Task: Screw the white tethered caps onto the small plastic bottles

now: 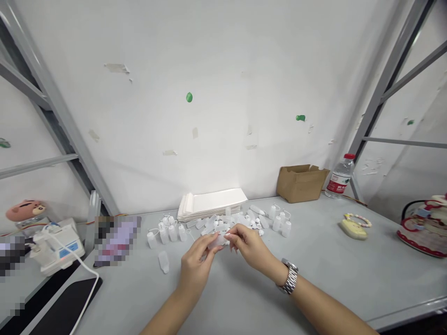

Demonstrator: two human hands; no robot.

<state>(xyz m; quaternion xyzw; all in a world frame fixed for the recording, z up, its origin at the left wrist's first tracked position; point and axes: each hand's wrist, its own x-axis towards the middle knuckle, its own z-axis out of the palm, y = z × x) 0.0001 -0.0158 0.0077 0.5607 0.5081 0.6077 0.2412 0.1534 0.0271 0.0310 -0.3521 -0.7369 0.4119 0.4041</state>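
Between the fingertips of my left hand (199, 256) lies a small translucent plastic squeeze bottle (217, 241), tilted onto its side. My right hand (247, 244) pinches at the bottle's right end; its fingers hide whatever small part is in them. Just behind both hands spreads a pile of loose bottles and white caps (240, 218). Several capped bottles (164, 233) stand upright left of the pile, and more upright bottles (281, 221) stand to its right. One capless bottle (163, 262) lies flat on the grey table (237, 298), left of my left hand.
White flat sheets (213, 202) are stacked against the wall. At the back right are a cardboard box (302, 183) and a water bottle (338, 179). A yellow pouch (353, 229) lies on the right. A power strip (57, 249), its cable and a black pad (66, 307) occupy the left.
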